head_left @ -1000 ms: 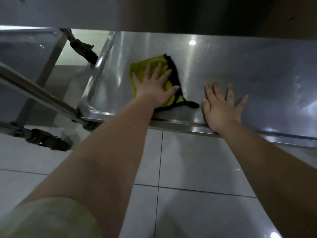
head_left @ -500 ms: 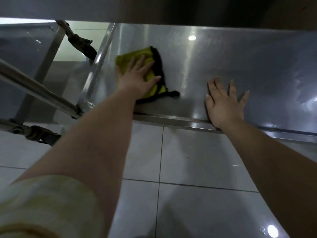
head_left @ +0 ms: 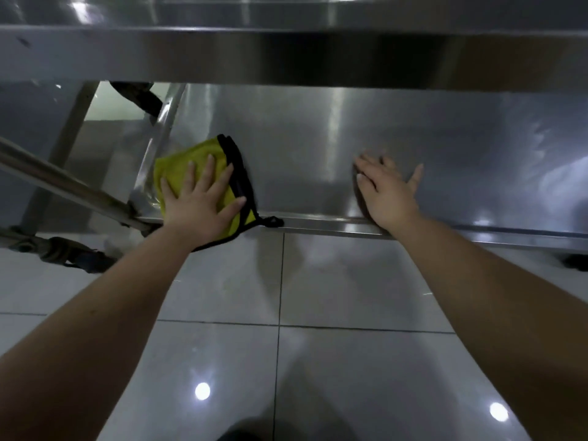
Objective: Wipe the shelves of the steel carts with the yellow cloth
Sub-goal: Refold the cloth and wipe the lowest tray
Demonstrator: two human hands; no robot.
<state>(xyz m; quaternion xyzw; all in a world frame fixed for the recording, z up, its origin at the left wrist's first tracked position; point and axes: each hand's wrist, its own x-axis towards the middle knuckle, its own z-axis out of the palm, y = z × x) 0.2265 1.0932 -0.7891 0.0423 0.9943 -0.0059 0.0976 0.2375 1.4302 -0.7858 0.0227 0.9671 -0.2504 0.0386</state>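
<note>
1. The yellow cloth (head_left: 191, 160) lies at the near left corner of the cart's lower shelf (head_left: 318, 138). Its black-trimmed edge laps over the front lip.
2. The left hand (head_left: 199, 202) presses flat on the cloth, fingers straight and spread.
3. The right hand (head_left: 389, 195) rests palm-down on the bare steel, well to the right, with fingers spread and tips blurred.
4. The upper shelf (head_left: 286, 55) overhangs both hands.
5. A steel tube (head_left: 63, 183) and a caster (head_left: 63, 254) stand at the left, over the white tiled floor (head_left: 350, 281).
</note>
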